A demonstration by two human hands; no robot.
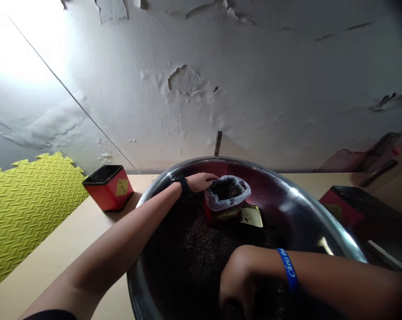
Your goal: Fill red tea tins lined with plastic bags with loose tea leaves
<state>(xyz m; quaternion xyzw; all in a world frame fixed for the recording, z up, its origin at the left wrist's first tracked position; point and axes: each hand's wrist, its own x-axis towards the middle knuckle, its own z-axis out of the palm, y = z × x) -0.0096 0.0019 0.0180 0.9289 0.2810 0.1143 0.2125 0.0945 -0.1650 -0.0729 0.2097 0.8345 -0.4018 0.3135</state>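
A large metal bowl (297, 195) holds dark loose leaves (204, 244). Inside it, toward the back, stands a red tin (212, 215) lined with a clear plastic bag (222, 204), with dark leaves in it. My left hand (201, 182) rests at the left side of the bag's rim, its fingers closed at the plastic edge. Low in the bowl, nearer to me, my right hand (236, 284) reaches down into the leaves; its fingertips are hidden in shadow. A pale metal lid (252, 216) lies just right of the tin.
A red and black open tin (112, 189) stands on the pale table (64, 235) left of the bowl. Another red and black tin (345, 206) is at the right. Yellow foam matting (30, 209) lies at far left, and a peeling wall (254, 102) rises behind.
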